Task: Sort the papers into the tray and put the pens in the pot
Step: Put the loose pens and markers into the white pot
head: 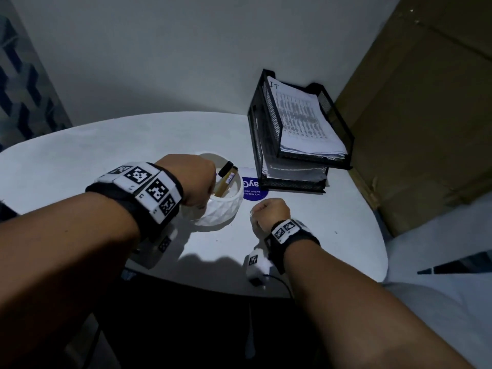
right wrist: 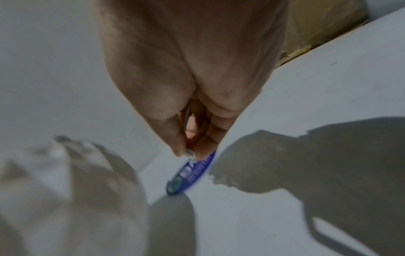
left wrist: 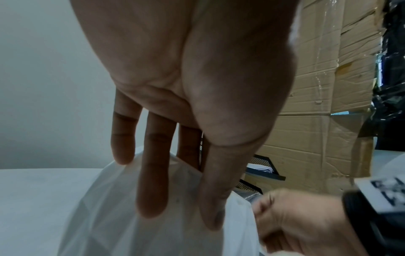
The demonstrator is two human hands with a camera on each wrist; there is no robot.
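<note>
A white faceted pot stands mid-table with a yellow black-capped marker leaning inside it. My left hand hangs over the pot's near rim. In the left wrist view its fingers are straight and lie against the pot, gripping nothing that I can see. My right hand rests on the table as a fist, just right of the pot, holding nothing visible. A black mesh two-tier tray at the back right holds stacked printed papers in both tiers.
A round blue sticker lies on the white table between the pot and the tray. Brown cardboard stands along the table's right side. A wall is close behind. The table's front edge curves just under my wrists.
</note>
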